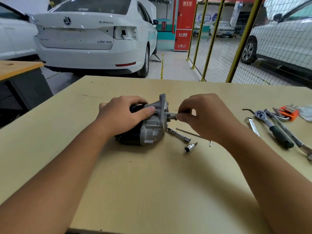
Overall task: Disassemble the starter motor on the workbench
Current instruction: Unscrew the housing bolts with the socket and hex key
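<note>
While the left hand grips the black-bodied starter motor with its cast grey aluminium nose housing lying mid-bench, its long axis runs left to right. The right hand, nearer the housing end, pinches a slim grey metal shaft protruding rightward from the flange, so any pull should probably follow that axis, rightward.

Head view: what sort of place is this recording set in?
Most likely a car repair workshop: parked white cars, a workbench with a ratchet and wrenches, and a starter motor being worked on.
</note>
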Tool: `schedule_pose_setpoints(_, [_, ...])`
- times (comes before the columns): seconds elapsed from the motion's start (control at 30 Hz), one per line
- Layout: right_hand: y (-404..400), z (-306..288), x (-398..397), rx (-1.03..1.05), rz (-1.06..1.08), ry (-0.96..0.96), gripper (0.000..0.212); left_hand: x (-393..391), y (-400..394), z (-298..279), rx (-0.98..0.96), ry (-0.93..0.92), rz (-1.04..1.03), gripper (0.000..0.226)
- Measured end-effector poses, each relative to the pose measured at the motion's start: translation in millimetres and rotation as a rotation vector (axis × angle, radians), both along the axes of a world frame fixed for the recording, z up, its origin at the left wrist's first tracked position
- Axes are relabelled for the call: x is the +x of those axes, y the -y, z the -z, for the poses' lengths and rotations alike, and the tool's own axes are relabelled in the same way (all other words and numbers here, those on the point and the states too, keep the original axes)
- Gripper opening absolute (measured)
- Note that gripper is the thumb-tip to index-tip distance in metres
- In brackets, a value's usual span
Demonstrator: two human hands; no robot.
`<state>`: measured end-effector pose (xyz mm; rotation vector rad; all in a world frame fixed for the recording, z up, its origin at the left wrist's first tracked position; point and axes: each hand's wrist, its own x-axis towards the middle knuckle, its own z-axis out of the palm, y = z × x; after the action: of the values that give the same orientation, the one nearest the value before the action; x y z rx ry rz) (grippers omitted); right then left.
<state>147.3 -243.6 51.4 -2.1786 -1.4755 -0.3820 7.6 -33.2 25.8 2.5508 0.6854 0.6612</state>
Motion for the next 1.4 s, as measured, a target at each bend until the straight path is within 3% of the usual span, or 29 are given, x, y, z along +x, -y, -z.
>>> schedule_pose_setpoints(0.1, [1,1,2,-0.077,-0.038,-0.037,0.022,0,1,1,-0.007,-0.001,-0.006,0.066])
schedule_pose_setpoints(0.4, [-1,-2,0,-0.093,0.067,0.096,0.011,0,1,-1,0.008,-0.027,-0.013,0.074])
schedule_pose_setpoints(0.67, [1,0,6,-0.047,-0.049,-0.108,0.008,0,1,-2,0.01,-0.019,-0.005,0.069])
schedule_pose_setpoints(0.83, [0,0,10,-0.107,-0.05,-0.068,0.018,0,1,-3,0.001,-0.026,-0.006,0.076])
schedule_pose_setpoints(1.07, [-2,1,6,-0.103,0.009,0.008,0.011,-2,1,-3,-0.018,-0.03,0.0,0.078])
schedule_pose_setpoints(1.2, [1,3,7,-0.041,-0.02,-0.125,0.01,-1,1,-2,0.007,-0.024,0.0,0.076])
schedule_pose_setpoints(1.4, [0,1,11,-0.059,-0.054,-0.058,0.02,-1,0,-2,-0.006,-0.014,-0.001,0.072])
